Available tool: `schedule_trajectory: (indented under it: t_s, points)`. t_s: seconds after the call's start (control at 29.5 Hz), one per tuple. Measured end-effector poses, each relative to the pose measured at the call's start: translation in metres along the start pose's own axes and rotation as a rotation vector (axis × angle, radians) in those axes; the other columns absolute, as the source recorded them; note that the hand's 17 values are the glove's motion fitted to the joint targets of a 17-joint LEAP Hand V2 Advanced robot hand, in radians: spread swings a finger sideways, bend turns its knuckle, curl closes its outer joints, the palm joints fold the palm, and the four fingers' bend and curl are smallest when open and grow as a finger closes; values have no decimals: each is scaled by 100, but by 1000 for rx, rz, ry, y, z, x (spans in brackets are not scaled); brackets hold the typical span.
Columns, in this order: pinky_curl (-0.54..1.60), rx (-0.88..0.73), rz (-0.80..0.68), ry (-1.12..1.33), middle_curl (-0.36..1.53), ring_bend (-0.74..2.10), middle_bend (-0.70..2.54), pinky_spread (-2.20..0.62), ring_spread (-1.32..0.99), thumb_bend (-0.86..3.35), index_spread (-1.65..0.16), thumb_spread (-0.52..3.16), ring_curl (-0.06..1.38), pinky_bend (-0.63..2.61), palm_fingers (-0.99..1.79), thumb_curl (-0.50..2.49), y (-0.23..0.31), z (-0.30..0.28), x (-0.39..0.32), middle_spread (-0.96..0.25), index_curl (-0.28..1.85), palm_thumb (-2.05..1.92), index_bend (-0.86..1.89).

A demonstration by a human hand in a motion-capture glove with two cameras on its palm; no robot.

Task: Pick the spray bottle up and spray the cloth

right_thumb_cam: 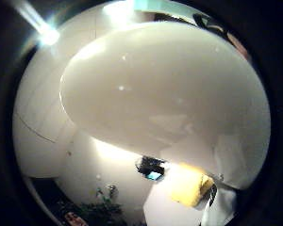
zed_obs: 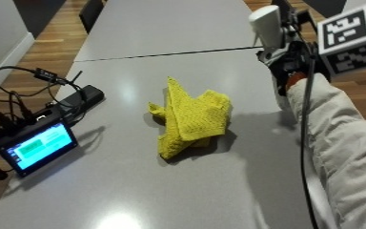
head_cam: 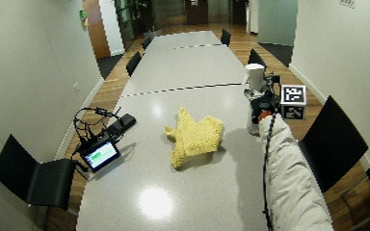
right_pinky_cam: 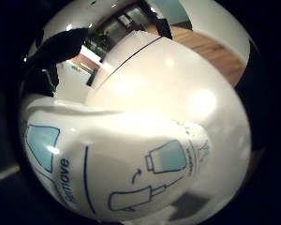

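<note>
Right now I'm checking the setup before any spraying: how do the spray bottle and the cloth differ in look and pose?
The spray bottle is white, smooth and glossy; the cloth is yellow and textured. The bottle stands upright near the table's right edge with the gloved right hand at it; the cloth lies crumpled in a heap mid-table, untouched. The bottle carries blue printed diagrams; the cloth is plain. Both are at the same grey table.

Yellow cloth [zed_obs: 191,118] on a grey table [zed_obs: 138,191]. White spray bottle [right_pinky_cam: 131,173] with blue printed diagrams. Black-gloved right hand [zed_obs: 289,59].
</note>
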State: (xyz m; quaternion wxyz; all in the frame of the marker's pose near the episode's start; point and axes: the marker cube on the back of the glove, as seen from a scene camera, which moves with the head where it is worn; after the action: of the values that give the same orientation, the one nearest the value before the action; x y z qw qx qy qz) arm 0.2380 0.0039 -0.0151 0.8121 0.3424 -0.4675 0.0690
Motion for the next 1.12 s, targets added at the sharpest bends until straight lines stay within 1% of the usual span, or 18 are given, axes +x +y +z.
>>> schedule_trajectory:
  t_s: [0.07,0.27,0.47,0.58,0.74,0.91,1.02,1.12]
  points:
    - [40,-32,-45,90,51,52,44,-18,-16,4,-26,32,46,29,108,60,-2,2,-11,-10,45,121,16]
    - [41,-131,-275,521,52,51,43,-18,-16,1,-25,27,47,28,110,63,-10,14,-69,-10,47,123,17]
    - [42,-155,-476,917,53,50,42,-19,-16,-1,-25,23,48,27,111,65,-5,30,-113,-10,48,123,17]
    - [42,-148,-545,1054,53,50,42,-19,-17,-2,-25,21,49,27,112,66,-3,35,-124,-10,48,123,16]
    - [43,-159,-586,1156,54,49,42,-20,-17,-2,-25,19,49,27,114,68,-1,38,-128,-10,49,122,16]
    - [43,-182,-572,1182,55,49,42,-21,-18,-3,-25,17,50,27,114,69,1,41,-121,-10,50,122,17]
    - [44,-188,-556,1151,55,49,41,-21,-18,-3,-25,16,50,27,114,69,3,44,-117,-10,50,121,16]
    - [44,-194,-513,1046,55,49,42,-22,-18,-3,-25,16,50,27,115,70,4,48,-117,-10,50,121,16]
